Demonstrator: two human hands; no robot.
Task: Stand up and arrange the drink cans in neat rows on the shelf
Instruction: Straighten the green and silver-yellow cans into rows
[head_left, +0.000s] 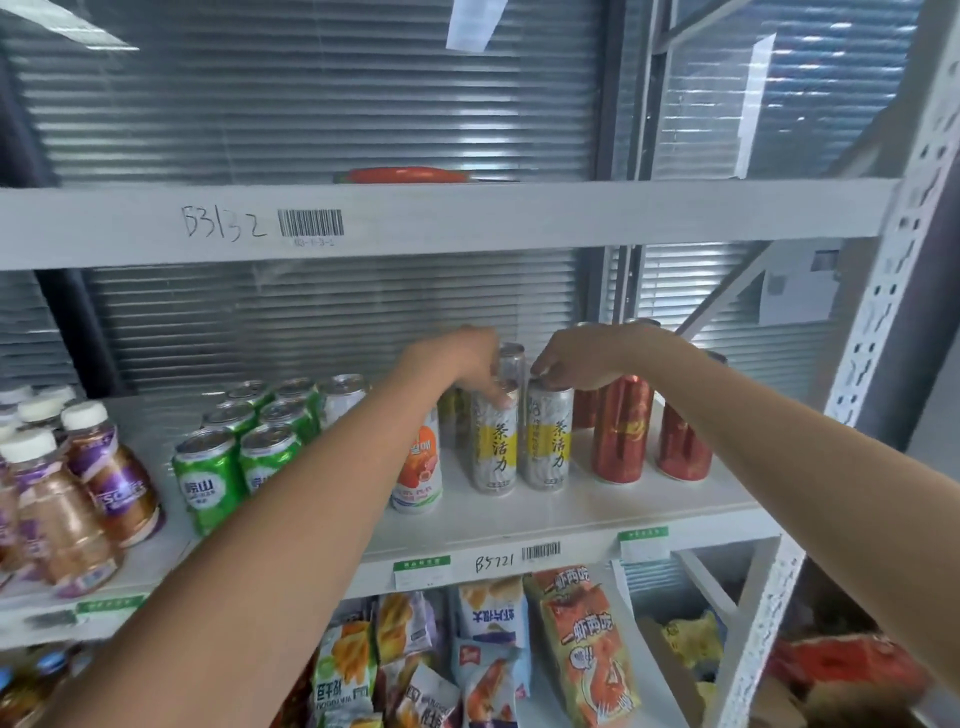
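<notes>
Your left hand (470, 364) pinches the rim of one silver-and-yellow can (494, 441); your right hand (576, 361) curls over the top of its twin (548, 439) just at its three o'clock, both upright mid-shelf (571, 512). Red cans (623, 431) stand further toward three, green cans (228, 457) at nine. Tall, slim and smooth, they'll likely tip easily: take them low around the body.

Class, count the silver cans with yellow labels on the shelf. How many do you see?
3: two at the front, side by side, each touched on top by a hand; one behind. More may be hidden.
</notes>
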